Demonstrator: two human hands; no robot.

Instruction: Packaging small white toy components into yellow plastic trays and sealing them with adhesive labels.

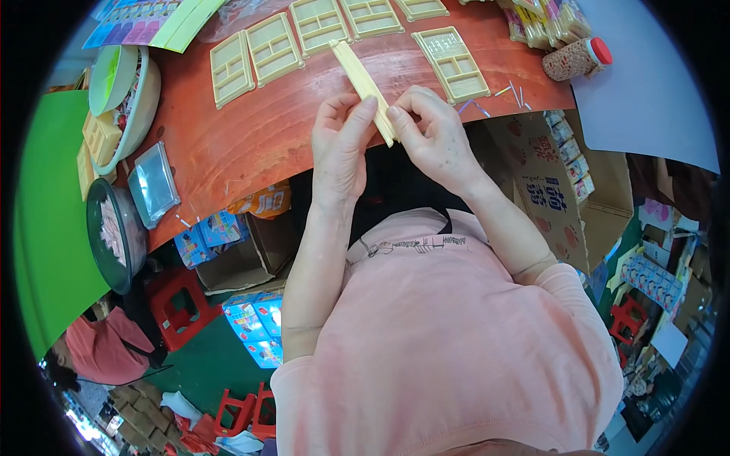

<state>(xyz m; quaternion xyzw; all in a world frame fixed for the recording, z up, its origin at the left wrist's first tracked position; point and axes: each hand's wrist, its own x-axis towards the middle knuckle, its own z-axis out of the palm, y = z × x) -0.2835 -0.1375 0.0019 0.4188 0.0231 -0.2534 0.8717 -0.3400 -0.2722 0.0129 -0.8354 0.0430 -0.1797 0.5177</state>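
A long, narrow cream plastic piece (356, 70), perhaps a compartment tray seen edge-on, slants between my two hands above the table's near edge. My left hand (341, 148) pinches its left side, thumb raised along it. From the other side my right hand (435, 138) grips its near end between thumb and bent fingers. Past the hands, several cream compartment trays lie in a row, among them one tray (275, 50) left of the held piece. To the right, a separate tray (452, 64) has small clear bits in its far compartment.
Small coloured sticks (518, 96) lie on the red table (251, 137), near a red-lidded jar of beads (576, 59). A clear plastic stack (153, 184), a white basin (149, 99) and a dark bowl (97, 228) stand left. A cardboard box (544, 190) sits below the right edge.
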